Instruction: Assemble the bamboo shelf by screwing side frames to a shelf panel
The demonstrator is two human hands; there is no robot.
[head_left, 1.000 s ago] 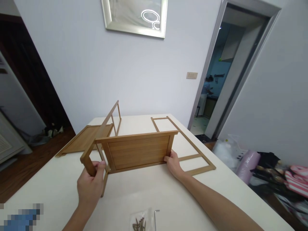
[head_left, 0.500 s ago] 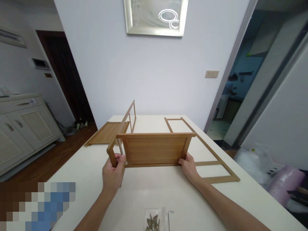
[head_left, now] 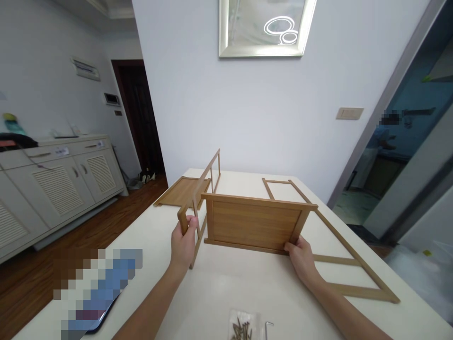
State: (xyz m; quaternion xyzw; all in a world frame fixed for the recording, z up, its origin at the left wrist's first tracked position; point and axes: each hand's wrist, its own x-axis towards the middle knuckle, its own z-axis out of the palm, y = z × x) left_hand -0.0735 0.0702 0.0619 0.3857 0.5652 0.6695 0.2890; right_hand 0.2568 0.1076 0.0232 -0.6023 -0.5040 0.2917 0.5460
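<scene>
My left hand (head_left: 184, 243) is closed around the near upright of a ladder-like wooden side frame (head_left: 205, 179), which stands on edge on the white table. Just right of that frame is a wooden panel (head_left: 255, 224) with long rails along its top and bottom, its broad face tilted toward me. The thumb and fingers of my right hand (head_left: 300, 257) grip the panel's lower right corner. A narrow gap shows between the panel's left end and the frame. Near the front edge lie a clear bag of screws (head_left: 242, 326) and a hex key (head_left: 268, 328).
A second wooden frame (head_left: 357, 262) lies flat on the table (head_left: 219, 288) at the right. Another wooden panel (head_left: 182, 191) lies at the back left. A phone-like device (head_left: 102, 321), partly pixelated, rests at the left edge. Through the right doorway a person (head_left: 380, 141) is visible.
The view has swung left, so things sit further right. The panel's left end has come away from the side frame, and the panel now slants, its right end nearer me. Both hands keep their holds.
</scene>
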